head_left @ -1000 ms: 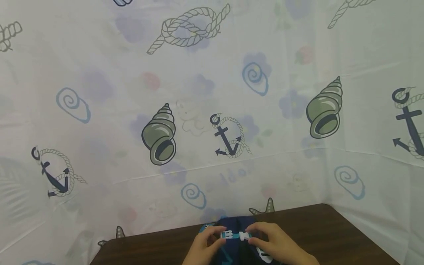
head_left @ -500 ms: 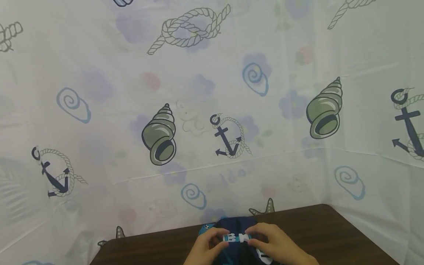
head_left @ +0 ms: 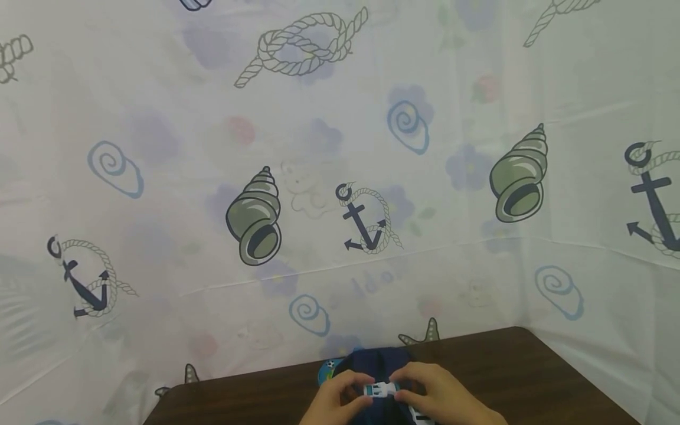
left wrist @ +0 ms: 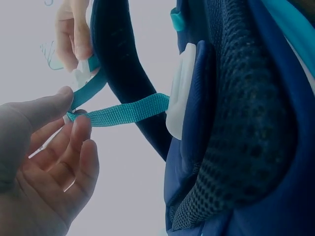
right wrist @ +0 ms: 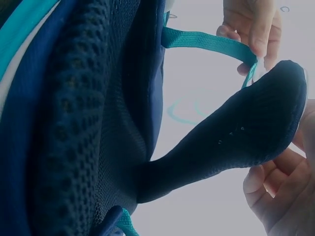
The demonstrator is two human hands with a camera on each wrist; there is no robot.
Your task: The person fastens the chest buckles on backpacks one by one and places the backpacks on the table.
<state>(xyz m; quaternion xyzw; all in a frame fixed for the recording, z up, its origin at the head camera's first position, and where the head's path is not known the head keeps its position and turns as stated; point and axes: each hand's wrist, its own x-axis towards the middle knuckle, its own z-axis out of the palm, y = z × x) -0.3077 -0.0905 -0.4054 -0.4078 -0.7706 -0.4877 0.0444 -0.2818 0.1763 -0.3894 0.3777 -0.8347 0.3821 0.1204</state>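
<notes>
Side-release buckle (head_left: 380,389), white, sits between the fingertips of both hands. Its halves, a gap apart a second ago, now meet, and the pair is a little nearer the wearer. That suggests they are being joined; whether they have latched I cannot tell. Its long axis runs crosswise from left fingertips to right, nearly level, the pronged half pointing toward the right fingers.

The left hand (head_left: 336,401) pinches the pronged end between thumb and forefinger, its other fingers loosely bent and apart; the right hand (head_left: 443,394) pinches the socket end. Teal webbing (left wrist: 123,114) leads from the left fingertips to the navy backpack (head_left: 378,356), which stands behind the fingers. A padded shoulder strap (left wrist: 112,49) passes just beside them. Around the hands spreads the brown table (head_left: 255,395); beyond the fingers hangs a printed cloth (head_left: 175,248).
</notes>
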